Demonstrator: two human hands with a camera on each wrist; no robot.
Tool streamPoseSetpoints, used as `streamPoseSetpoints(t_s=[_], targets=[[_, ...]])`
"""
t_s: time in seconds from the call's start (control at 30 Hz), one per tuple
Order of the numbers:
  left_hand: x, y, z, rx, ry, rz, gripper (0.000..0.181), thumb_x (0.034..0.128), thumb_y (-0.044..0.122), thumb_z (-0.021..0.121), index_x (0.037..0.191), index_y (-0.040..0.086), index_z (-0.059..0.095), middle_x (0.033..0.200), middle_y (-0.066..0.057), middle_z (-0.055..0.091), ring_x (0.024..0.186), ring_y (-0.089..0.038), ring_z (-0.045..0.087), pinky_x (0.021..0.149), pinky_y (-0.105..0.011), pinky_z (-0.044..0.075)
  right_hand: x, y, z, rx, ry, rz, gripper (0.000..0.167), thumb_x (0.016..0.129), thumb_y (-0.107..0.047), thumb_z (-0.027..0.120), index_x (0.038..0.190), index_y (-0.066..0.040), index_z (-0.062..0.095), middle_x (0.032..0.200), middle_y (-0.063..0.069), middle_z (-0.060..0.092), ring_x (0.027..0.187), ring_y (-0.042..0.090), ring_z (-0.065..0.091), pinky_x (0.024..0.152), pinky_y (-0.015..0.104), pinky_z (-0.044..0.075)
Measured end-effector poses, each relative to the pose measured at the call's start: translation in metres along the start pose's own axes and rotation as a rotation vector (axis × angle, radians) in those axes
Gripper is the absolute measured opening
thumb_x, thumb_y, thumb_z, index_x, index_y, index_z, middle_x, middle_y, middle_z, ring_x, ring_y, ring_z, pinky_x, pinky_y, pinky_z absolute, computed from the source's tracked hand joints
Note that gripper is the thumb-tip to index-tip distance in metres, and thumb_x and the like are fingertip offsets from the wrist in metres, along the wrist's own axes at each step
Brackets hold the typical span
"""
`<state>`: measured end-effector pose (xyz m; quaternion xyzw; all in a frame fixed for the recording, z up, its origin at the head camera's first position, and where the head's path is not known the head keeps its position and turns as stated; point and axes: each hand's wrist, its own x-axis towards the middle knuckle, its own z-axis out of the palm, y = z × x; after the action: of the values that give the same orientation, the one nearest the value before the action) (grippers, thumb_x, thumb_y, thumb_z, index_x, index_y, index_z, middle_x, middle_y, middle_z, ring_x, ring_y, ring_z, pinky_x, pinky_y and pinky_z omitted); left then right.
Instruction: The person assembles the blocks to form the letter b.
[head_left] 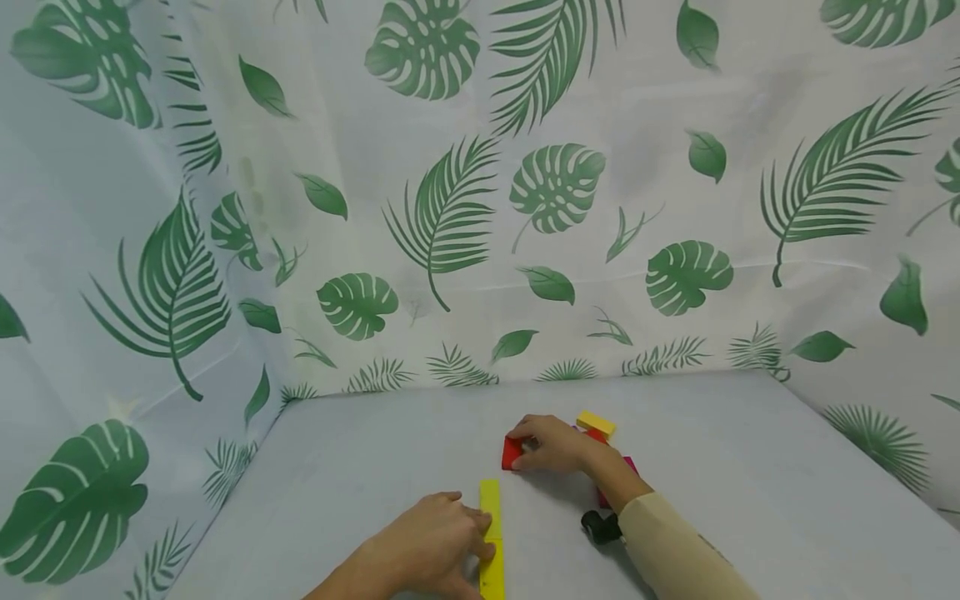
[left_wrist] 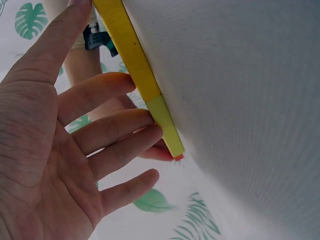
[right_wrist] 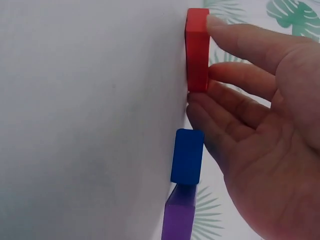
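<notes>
The right hand [head_left: 555, 443] pinches a red block [head_left: 512, 452], the thumb near one end and the other fingers about its side and opposite end, so the block sits right at the fingertips, on the left side of the hand as the head view shows it. That block is just past the far end of a straight row made by two yellow blocks, a near one [head_left: 492, 575] and a paler far one [head_left: 490, 508], set end to end on the white tabletop [head_left: 720, 483], and a little to the right of their line. The left hand [head_left: 431, 537] lies along the left side of this row, its fingers extended and loosely spread, some fingertips touching the yellow sides without curling round them. In the right wrist view, a blue block [right_wrist: 187, 156] is close to the lower fingers of the right hand, with a purple block [right_wrist: 179, 220] next to it; whether those two touch is hard to tell. Around the right forearm are a loose yellow block [head_left: 596, 423], another red piece [head_left: 596, 435] and a magenta piece [head_left: 628, 461], partly hidden by the arm. A black device [head_left: 600, 527] shows beside the pale sleeve [head_left: 678, 550].
</notes>
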<state>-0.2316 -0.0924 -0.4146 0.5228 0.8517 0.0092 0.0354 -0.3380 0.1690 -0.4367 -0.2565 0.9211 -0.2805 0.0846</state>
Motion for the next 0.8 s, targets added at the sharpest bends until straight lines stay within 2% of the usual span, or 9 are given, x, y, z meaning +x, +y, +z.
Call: streamPoseSetpoints(t_s=[0.1,0.3,0.5,0.8], targets=[[0.000,0.001,0.000,0.018,0.016,0.012,0.048,0.0847,0.067,0.076,0.117,0.032,0.081,0.109,0.015,0.071,0.111,0.000,0.068,0.101,-0.052,0.057,0.000,0.001,0.002,0.026,-0.009,-0.008,0.046,0.093,-0.028,0.080,0.135,-0.012,0.071,0.128,0.002,0.067,0.113,0.019,0.059,0.102,0.046,0.055],[-0.001,0.001,0.001,0.033,0.017,0.012,0.047,0.0848,0.068,0.075,0.116,0.033,0.081,0.111,0.014,0.071,0.110,0.000,0.068,0.101,-0.051,0.057,0.002,-0.001,0.007,0.054,-0.021,-0.049,0.045,0.095,-0.027,0.077,0.137,-0.011,0.069,0.130,0.003,0.067,0.116,0.020,0.060,0.102,0.045,0.057],[-0.001,0.000,0.000,0.008,0.003,0.005,0.046,0.0860,0.067,0.074,0.116,0.034,0.081,0.108,0.016,0.070,0.106,0.002,0.068,0.100,-0.051,0.057,0.003,-0.004,0.012,0.091,-0.007,-0.068,0.045,0.096,-0.024,0.076,0.138,-0.008,0.068,0.131,0.004,0.066,0.116,0.021,0.060,0.103,0.047,0.056],[0.001,0.001,0.000,-0.006,0.002,-0.005,0.045,0.0850,0.067,0.075,0.116,0.034,0.081,0.109,0.016,0.071,0.109,0.000,0.068,0.101,-0.052,0.057,0.005,-0.012,0.016,0.111,0.001,-0.043,0.045,0.097,-0.025,0.075,0.138,-0.009,0.067,0.134,0.006,0.066,0.118,0.022,0.060,0.105,0.048,0.055]])
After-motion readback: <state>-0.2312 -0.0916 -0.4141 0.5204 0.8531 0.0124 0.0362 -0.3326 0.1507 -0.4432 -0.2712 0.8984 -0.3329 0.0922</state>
